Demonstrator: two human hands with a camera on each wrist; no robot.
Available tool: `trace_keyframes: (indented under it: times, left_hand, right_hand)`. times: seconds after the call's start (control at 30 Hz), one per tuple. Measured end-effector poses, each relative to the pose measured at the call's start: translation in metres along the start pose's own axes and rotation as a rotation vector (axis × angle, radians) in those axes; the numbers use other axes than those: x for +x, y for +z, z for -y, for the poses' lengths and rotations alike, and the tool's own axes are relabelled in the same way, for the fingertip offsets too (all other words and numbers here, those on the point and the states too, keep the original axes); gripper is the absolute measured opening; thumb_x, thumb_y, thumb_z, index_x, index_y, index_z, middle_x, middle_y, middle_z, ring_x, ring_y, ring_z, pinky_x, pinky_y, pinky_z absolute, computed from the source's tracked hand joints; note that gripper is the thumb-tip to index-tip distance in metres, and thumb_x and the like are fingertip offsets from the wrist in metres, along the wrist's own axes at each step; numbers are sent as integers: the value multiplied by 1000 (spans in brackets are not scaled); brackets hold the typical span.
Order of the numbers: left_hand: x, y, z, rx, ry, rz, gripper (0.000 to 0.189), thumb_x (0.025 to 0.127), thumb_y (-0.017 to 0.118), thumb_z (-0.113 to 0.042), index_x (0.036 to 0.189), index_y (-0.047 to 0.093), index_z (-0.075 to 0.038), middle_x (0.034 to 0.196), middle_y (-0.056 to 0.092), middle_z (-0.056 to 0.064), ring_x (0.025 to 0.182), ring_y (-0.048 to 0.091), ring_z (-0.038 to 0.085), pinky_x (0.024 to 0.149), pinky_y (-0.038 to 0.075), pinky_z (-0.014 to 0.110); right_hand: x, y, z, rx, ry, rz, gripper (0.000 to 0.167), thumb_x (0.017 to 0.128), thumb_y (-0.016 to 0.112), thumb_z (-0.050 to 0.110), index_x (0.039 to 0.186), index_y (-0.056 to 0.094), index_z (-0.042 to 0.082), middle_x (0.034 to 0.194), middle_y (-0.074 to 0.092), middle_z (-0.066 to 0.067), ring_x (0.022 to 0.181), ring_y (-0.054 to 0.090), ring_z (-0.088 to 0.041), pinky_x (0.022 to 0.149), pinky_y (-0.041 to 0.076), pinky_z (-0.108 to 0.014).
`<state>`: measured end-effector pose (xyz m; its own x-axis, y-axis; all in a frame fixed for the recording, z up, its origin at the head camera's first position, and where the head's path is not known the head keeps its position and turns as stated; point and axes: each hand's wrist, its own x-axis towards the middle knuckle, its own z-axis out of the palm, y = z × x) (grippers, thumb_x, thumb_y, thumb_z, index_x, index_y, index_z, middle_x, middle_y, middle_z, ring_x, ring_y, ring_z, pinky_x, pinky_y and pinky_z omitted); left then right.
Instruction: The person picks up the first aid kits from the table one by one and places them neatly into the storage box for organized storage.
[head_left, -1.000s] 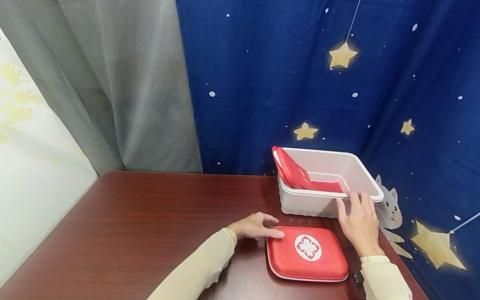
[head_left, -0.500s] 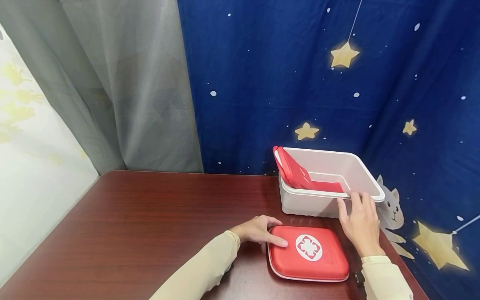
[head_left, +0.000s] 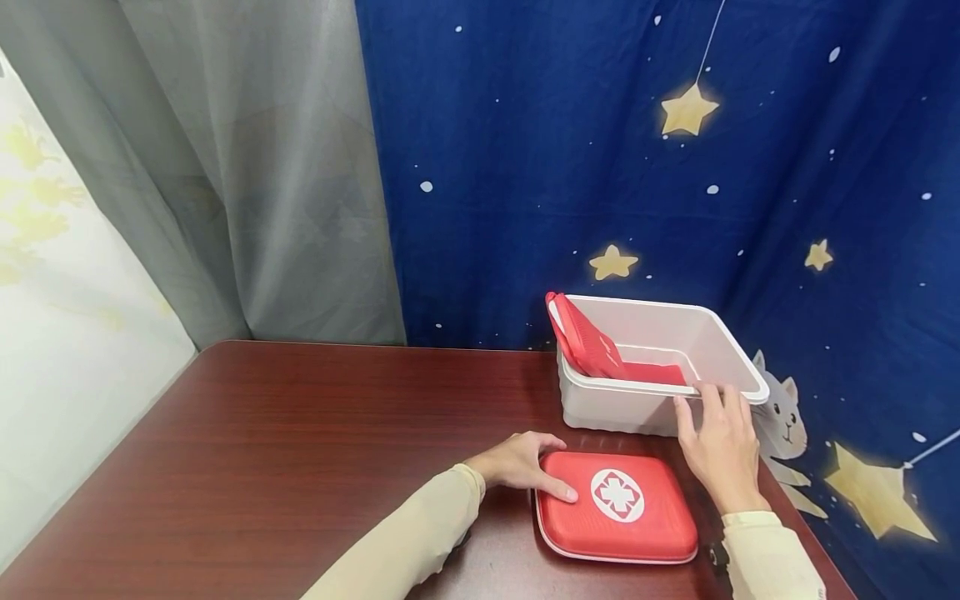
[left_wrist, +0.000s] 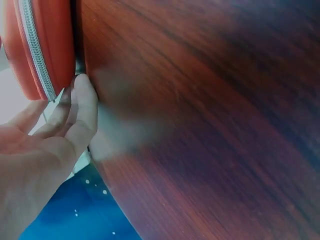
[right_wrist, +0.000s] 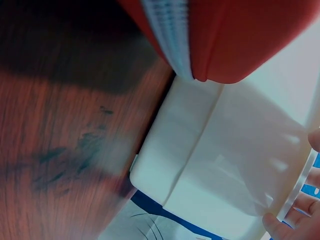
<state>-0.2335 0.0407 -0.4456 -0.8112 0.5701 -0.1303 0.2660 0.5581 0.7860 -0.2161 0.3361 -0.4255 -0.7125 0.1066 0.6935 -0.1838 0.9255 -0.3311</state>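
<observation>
A red zippered first-aid case (head_left: 652, 500) with a white cross emblem lies flat on the table in front of the white bin (head_left: 615, 408). My left hand (head_left: 517, 462) grips the case at its far left corner, thumb on the lid and fingers along the edge. In the left wrist view, the fingers (left_wrist: 86, 100) lie beside the zipper (left_wrist: 35, 45), close to the tabletop. My right hand (head_left: 722, 450) holds the bin's near rim, fingertips over the rim and thumb on the outer wall. The right wrist view has its thumb (right_wrist: 276, 227) against the white plastic.
Inside the bin, a red pouch (head_left: 588, 342) leans up over the left wall, beside a flat red piece (head_left: 652, 373). The bin sits at the dark wooden table's (head_left: 300, 442) back right, close to its right edge. A blue star-patterned curtain (head_left: 510, 167) hangs behind.
My left hand has moved slightly right and farther onto the case's corner, its thumb sliding onto the lid. My right hand has stayed on the bin's rim.
</observation>
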Motion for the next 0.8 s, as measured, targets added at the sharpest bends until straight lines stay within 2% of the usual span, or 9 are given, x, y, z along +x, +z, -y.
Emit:
trace_keyframes:
  times: [0.37, 0.6, 0.8]
  left_hand:
    - [2, 2, -1, 10, -16, -28, 79, 65, 92, -39, 131, 62, -8, 120, 68, -1, 108, 59, 7, 95, 47, 25]
    - [1, 2, -2, -59, -25, -32, 70, 64, 93, -32, 124, 66, -7, 105, 69, -5, 95, 59, 5, 89, 48, 23]
    - [-1, 4, -1, -111, -46, -41, 64, 64, 93, -29, 116, 68, -2, 90, 66, -8, 86, 58, 6, 83, 49, 23]
  right_hand:
    - [0, -1, 1, -4, 5, 2, 36, 92, 67, 17, 120, 59, -4, 114, 52, -26, 108, 47, -43, 83, 45, -67]
    - [0, -1, 1, -1, 2, 0, 36, 92, 67, 17, 120, 59, -4, 113, 52, -25, 107, 48, -43, 82, 45, -67]
    - [0, -1, 2, -1, 6, 5, 36, 92, 67, 17, 121, 59, -4, 114, 52, -26, 109, 47, -43, 83, 45, -67]
